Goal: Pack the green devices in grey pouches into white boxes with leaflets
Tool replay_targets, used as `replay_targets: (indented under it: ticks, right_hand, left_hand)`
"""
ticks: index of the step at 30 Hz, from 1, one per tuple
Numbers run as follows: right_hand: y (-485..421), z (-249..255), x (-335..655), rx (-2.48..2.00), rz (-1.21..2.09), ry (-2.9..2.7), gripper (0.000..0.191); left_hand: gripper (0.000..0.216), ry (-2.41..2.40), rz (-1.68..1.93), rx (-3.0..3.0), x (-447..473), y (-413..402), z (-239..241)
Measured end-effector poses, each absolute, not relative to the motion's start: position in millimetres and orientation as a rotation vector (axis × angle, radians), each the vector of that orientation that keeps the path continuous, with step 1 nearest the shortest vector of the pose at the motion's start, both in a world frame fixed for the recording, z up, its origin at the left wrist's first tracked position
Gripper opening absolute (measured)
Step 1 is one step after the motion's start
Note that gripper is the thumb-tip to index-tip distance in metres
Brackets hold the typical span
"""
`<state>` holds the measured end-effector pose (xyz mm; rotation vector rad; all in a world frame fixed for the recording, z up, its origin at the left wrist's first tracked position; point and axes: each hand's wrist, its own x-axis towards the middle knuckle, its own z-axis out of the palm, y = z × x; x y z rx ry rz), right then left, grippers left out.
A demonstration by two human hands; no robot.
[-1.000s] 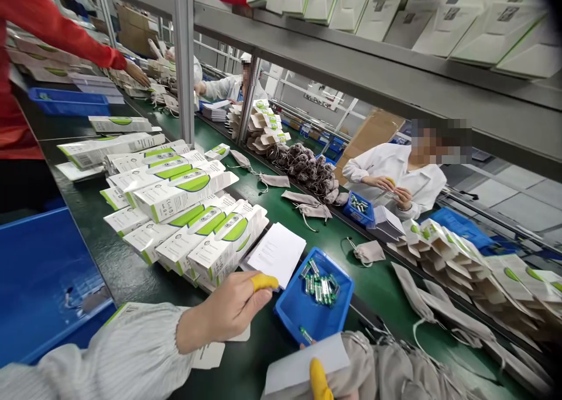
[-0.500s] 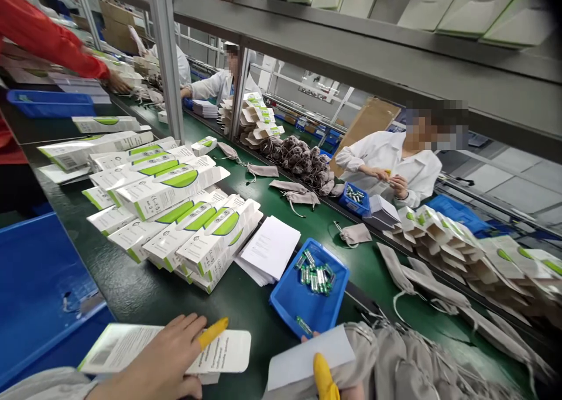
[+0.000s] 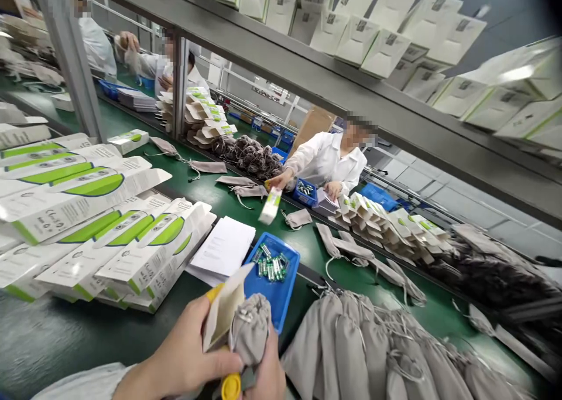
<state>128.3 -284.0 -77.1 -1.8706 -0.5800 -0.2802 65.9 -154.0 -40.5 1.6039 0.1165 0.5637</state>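
Both hands meet at the bottom centre of the view. My left hand (image 3: 184,356), a yellow cot on one fingertip, pinches a folded white leaflet (image 3: 223,313) that stands at the mouth of a grey drawstring pouch (image 3: 251,330). From the right, my right hand (image 3: 266,373) grips that pouch, its yellow-capped thumb low on the fabric. Just beyond them lies a blue tray (image 3: 281,297) with several green batteries (image 3: 270,267). A stack of white leaflets (image 3: 223,246) sits left of the tray.
White-and-green boxes (image 3: 132,245) are piled on the green belt (image 3: 65,330) to the left. A row of grey pouches (image 3: 351,341) lies at the right. Across the belt a person in a white coat (image 3: 327,160) holds out a small box (image 3: 269,204). Overhead, a shelf (image 3: 307,78) carries boxes.
My left hand left the flat carton on the belt and came over to my right hand, taking hold of the leaflet at the pouch. The view swung right. The person opposite reached out with a box.
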Motion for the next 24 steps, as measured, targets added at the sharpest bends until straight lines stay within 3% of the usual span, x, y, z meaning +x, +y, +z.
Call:
replay_targets:
  ticks: [4,9,13,19,24]
  right_hand:
    - [-305.2,-21.2,166.1,-1.461,0.242,-0.354,0.052]
    - [-302.6,32.5,176.3,-1.024,0.470,-0.210,0.052]
    - [-288.0,24.1,158.7,-1.338,0.228,-0.402,0.060]
    - [-274.2,-21.4,112.9,-1.774,-0.475,-0.473,0.081]
    - [-258.7,-33.0,104.2,-1.958,-0.593,-0.730,0.065]
  left_hand:
    - [0.060,0.249,0.584,1.685,74.5,-155.1,-38.2]
    - [0.059,0.029,0.603,1.759,74.2,-163.8,-43.6]
    - [0.063,0.083,0.626,1.756,69.7,-166.6,-35.4]
    - [0.061,0.073,0.447,1.543,67.2,-174.6,-29.6]
    - [0.038,0.204,0.536,1.412,72.8,-178.5,-28.0]
